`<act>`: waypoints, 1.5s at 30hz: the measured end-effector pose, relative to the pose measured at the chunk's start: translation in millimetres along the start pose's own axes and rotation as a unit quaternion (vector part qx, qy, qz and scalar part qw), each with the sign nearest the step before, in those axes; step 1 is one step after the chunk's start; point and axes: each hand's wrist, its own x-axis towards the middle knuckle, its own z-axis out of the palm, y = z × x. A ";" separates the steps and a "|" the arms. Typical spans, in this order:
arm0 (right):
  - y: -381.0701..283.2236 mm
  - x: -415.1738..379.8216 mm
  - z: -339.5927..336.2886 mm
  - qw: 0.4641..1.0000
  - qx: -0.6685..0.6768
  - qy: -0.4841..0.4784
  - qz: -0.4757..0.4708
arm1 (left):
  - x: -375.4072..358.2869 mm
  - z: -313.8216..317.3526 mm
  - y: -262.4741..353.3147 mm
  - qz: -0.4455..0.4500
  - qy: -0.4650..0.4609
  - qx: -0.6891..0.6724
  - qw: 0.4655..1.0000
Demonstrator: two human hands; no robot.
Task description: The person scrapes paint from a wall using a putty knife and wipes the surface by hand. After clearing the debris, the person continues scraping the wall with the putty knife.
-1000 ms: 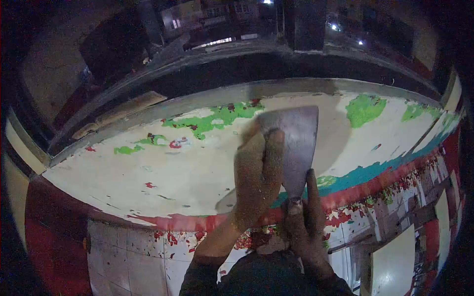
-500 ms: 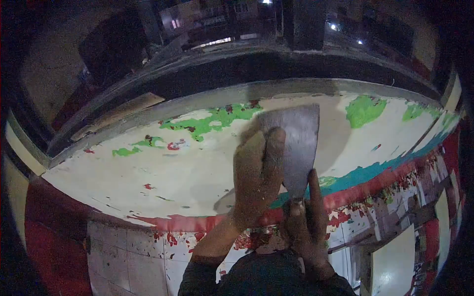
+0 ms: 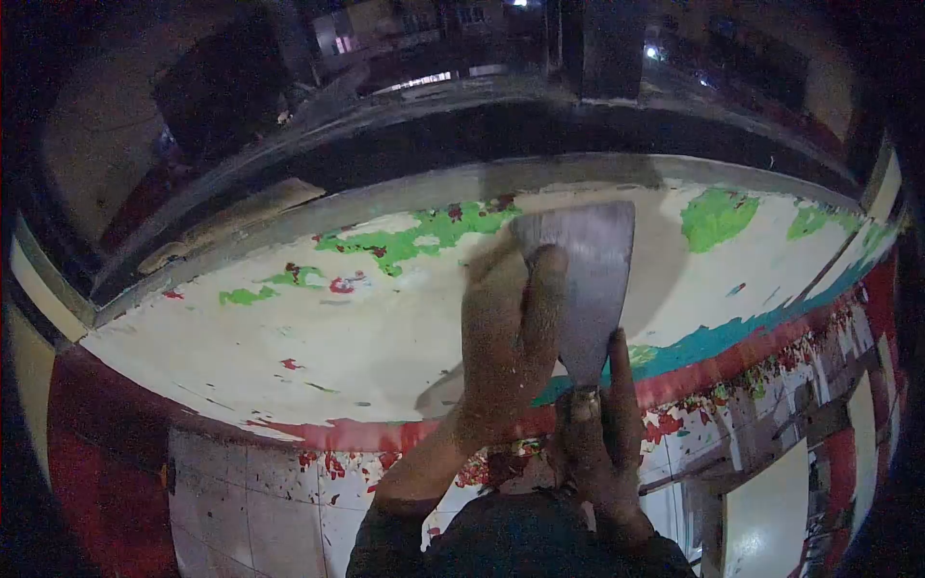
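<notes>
A wide metal scraper (image 3: 593, 275) lies with its broad blade edge up, against a cream wall surface (image 3: 366, 347) that shows patches of peeled paint. Gripping its handle low down is my right hand (image 3: 597, 448), with a finger stretched along the blade's right side. My left hand (image 3: 496, 337) holds the blade's left edge, its thumb lying over the face of the metal. The other left fingers are partly hidden in shadow. Bare green patches (image 3: 424, 236) show left of the blade, and another green patch (image 3: 718, 220) lies to its right.
A dark window frame (image 3: 462, 135) runs above the wall, with a pale flat strip (image 3: 231, 222) lying on its ledge at left. Below, a red band (image 3: 356, 435) borders the wall. Red paint flakes litter the tiled floor (image 3: 279, 491). A pale panel (image 3: 766, 511) lies lower right.
The scraper and both hands have shifted slightly to the right in view. My grip on it looks the same.
</notes>
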 end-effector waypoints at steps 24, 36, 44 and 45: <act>1.2 -3.9 4.0 1.000 0.004 -0.001 0.023 | -4.4 -3.2 -0.6 -0.010 0.007 0.031 0.999; 4.0 -7.9 2.1 0.999 -0.028 -0.027 0.017 | -12.0 -5.7 -6.8 -0.008 0.019 0.039 0.999; 9.0 -10.7 4.6 1.000 -0.022 -0.013 -0.010 | -13.2 -8.0 -7.4 -0.012 0.025 0.045 0.999; 7.4 -6.7 5.8 1.000 -0.016 -0.014 -0.009 | -14.2 -7.0 -9.9 -0.026 0.018 0.038 0.999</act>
